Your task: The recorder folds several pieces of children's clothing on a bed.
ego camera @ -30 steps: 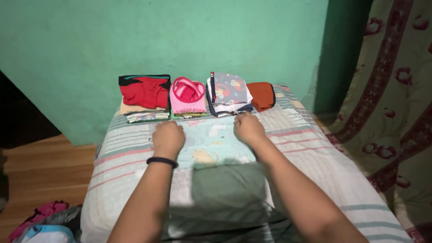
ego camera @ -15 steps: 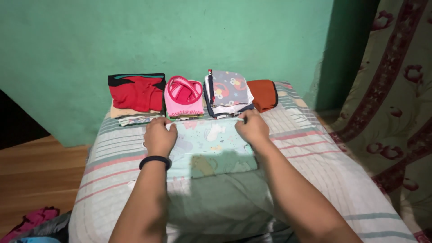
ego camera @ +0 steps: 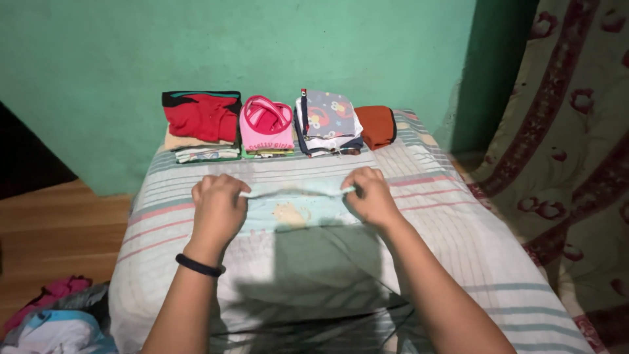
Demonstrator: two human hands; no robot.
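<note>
A small pale green garment (ego camera: 293, 208) with a little animal print lies on the striped bed (ego camera: 458, 242). My left hand (ego camera: 218, 208) pinches its far left corner. My right hand (ego camera: 371, 195) pinches its far right corner. The far edge is lifted a little off the bed and stretched between both hands. A black band sits on my left wrist. Beyond my hands, folded clothes stand in a row: a red and black stack (ego camera: 201, 121), a pink stack (ego camera: 266, 126), a grey printed stack (ego camera: 326, 123) and an orange piece (ego camera: 376, 126).
A green wall (ego camera: 262, 46) rises behind the bed. A flowered curtain (ego camera: 576, 164) hangs at the right. Wooden floor (ego camera: 59, 223) shows at the left, with a heap of loose clothes (ego camera: 52, 314) at the bottom left corner.
Both hands have drawn back toward me and gripped the garment's far corners, raising its far edge off the bed. The camera has tilted, so the stacks sit a little higher.
</note>
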